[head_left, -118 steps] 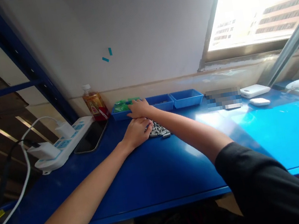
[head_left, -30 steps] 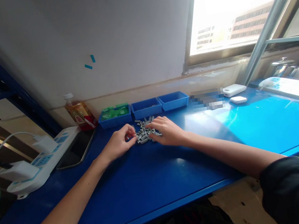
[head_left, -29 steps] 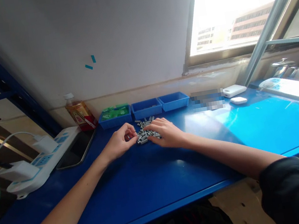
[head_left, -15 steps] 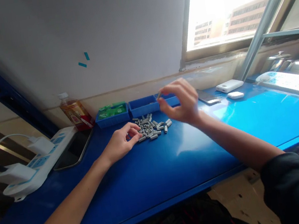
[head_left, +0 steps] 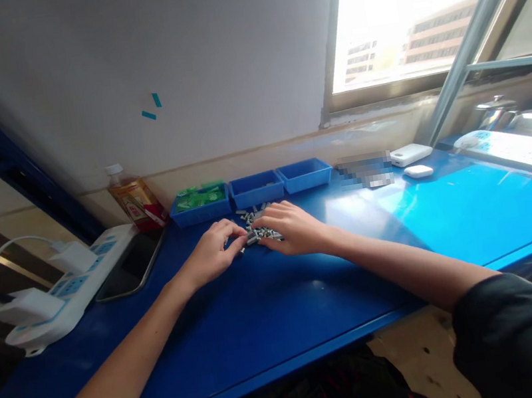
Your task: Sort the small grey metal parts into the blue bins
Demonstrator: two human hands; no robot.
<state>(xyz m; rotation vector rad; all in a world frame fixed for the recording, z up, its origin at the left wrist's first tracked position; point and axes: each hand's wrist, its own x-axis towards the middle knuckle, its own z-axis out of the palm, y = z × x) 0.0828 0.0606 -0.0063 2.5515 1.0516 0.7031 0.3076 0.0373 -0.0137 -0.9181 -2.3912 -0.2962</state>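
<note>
A pile of small grey metal pieces [head_left: 251, 223] lies on the blue table [head_left: 273, 305], just in front of three blue trays. My left hand [head_left: 212, 256] rests at the pile's left edge, its fingers curled and its thumb and forefinger pinched together at the pieces. My right hand [head_left: 291, 228] lies palm down over the right half of the pile, fingers stretched out to the left and covering part of it. The left tray [head_left: 182, 218] holds green items. The middle tray [head_left: 258, 197] and the right tray [head_left: 306, 182] stand beside it.
A bottle of amber drink [head_left: 133, 200] stands left of the trays. A dark phone [head_left: 130, 269] and a white power strip [head_left: 65, 288] with plugged chargers lie at the left. White devices [head_left: 410, 154] lie at the right under the window. A blue shelf frame [head_left: 2, 160] rises at the left.
Half a second ago my right hand was raised above the trays, pinching a small piece. Now it is back down flat on the pile. My left hand stayed at the pile's edge.
</note>
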